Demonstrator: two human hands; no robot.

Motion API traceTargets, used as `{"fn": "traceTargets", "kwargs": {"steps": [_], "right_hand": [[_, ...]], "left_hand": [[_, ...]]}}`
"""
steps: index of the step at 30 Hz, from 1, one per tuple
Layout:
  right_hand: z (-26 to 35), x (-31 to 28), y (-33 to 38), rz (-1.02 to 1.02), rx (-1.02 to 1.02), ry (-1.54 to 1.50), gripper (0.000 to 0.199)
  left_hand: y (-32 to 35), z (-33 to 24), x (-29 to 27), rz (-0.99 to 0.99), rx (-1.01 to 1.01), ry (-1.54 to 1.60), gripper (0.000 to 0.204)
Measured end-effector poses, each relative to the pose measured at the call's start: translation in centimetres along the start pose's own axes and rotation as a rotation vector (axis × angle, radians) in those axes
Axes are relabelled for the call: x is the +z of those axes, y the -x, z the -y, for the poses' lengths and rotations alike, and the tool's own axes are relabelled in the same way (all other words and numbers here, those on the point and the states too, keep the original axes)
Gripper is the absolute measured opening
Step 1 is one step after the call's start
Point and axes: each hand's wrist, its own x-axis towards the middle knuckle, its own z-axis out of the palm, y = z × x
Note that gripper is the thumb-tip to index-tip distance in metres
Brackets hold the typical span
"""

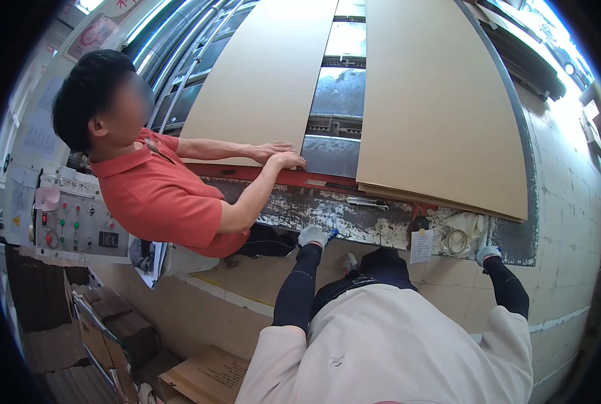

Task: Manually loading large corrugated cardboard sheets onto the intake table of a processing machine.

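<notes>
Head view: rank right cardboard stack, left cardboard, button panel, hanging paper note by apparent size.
1. Right cardboard stack
2. Left cardboard
3. Button panel
4. Hanging paper note
No close calls in this view.

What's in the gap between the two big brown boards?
In the head view, shiny grey metal plates and dark crossbars show between the left board and the right board.

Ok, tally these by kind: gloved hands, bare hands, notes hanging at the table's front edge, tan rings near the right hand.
Gloved: 2 (left hand, right hand)
Bare: 2 (co-worker's hands)
White note: 1
Tan ring: 1
Total: 6
</notes>
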Motion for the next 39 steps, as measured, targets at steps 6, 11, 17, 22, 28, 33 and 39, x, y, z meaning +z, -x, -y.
{"fn": "traceTargets", "kwargs": {"steps": [6, 11, 17, 22, 28, 33, 39], "right_hand": [[0.3, -0.7, 0.0, 0.02, -0.012, -0.001, 0.047], [-0.5, -0.1, -0.1, 0.069, -0.071, -0.023, 0.047], [0.9, -1.8, 0.2, 0.095, -0.01, -0.028, 0.046], [-0.6, 0.3, -0.6, 0.035, -0.064, 0.029, 0.045], [0.1, -0.4, -0.4, 0.078, -0.05, 0.044, 0.046], [0.1, -1.0, 0.1, 0.062, -0.033, -0.011, 0.047], [0.0, -0.4, 0.2, 0.073, 0.02, -0.054, 0.049]], "left_hand": [[-0.5, 0.7, 0.6, 0.012, 0.012, -0.011, 0.085], [-0.5, 0.1, 0.5, 0.017, 0.011, 0.014, 0.084], [-2.0, 2.3, 2.6, -0.03, 0.067, -0.005, 0.09], [-1.1, 0.3, 1.0, -0.001, 0.072, -0.009, 0.089], [-1.4, 1.0, 1.5, 0.008, 0.031, 0.01, 0.088], [-1.5, 1.2, 1.6, 0.023, 0.045, 0.025, 0.085], [-0.9, 0.6, 1.0, -0.001, 0.025, 0.026, 0.085]]}}
